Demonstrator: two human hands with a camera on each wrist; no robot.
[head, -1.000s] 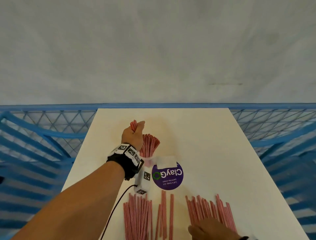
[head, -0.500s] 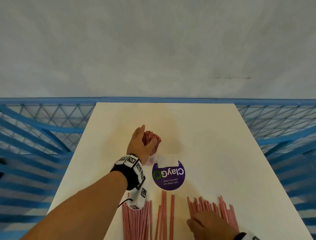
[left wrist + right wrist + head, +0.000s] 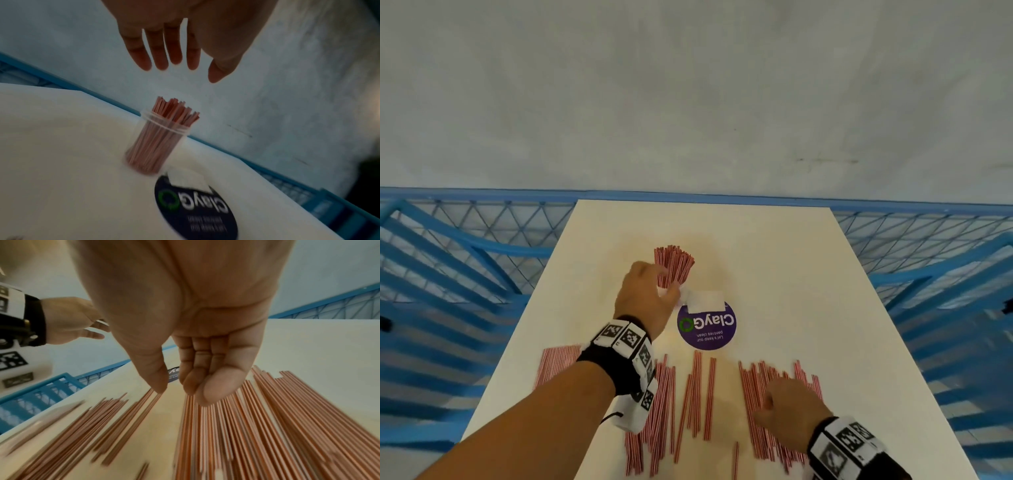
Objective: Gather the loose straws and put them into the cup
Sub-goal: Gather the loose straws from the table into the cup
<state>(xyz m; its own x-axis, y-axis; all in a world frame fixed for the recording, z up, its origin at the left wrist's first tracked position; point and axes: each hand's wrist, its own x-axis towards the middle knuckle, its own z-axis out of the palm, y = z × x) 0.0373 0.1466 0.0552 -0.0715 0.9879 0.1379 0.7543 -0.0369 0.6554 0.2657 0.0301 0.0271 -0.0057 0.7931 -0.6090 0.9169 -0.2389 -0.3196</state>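
Your left hand [image 3: 185, 37] hangs with straight, spread fingers just above the small clear plastic cup [image 3: 158, 142], holding nothing; the cup stands upright on the white table [image 3: 808, 274], just beyond the round purple sticker [image 3: 707, 325], already packed with thin red-and-white striped straws. Your right hand [image 3: 197, 340] hovers low over the right-hand pile of loose straws [image 3: 760, 394] near the table's front edge, thumb and bunched fingertips a little apart, nothing pinched yet. More loose straws [image 3: 667, 404] lie left of it. The cup looks light and top-heavy, so a brush from your left hand could tip it. A shallow pinch on the right could fan the bundle or roll stragglers off the front edge.
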